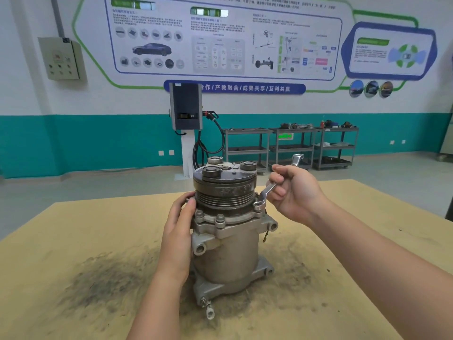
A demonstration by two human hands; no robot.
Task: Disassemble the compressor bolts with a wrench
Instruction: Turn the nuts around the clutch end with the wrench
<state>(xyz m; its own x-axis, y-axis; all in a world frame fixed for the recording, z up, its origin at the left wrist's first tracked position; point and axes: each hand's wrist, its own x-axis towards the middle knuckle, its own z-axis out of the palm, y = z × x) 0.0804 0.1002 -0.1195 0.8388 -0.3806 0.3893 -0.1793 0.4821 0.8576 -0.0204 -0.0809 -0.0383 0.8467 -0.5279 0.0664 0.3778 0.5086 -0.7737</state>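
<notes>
The bench (73, 241), its tan top smudged with dark grime, carries the compressor (228, 241) standing upright on its end near the middle, pulley end up. Around the flange below the pulley the bolts (220, 220) that can be seen are all seated in their holes — two heads at the front and one at the right, none lying loose on the bench. So the task looks barely begun, or at most one bolt is being loosened; the far side of the flange is hidden, so what is there cannot be told.

The left hand (177, 227) lies along the compressor's left side, fingers fairly straight and pressed against the body and pulley edge to steady it. The right hand (294, 190) has its grip curled closed round the shaft of the wrench (263, 196), whose ring end sits down over the right-hand bolt (257, 206) — the other end pokes up beyond the knuckles.
</notes>
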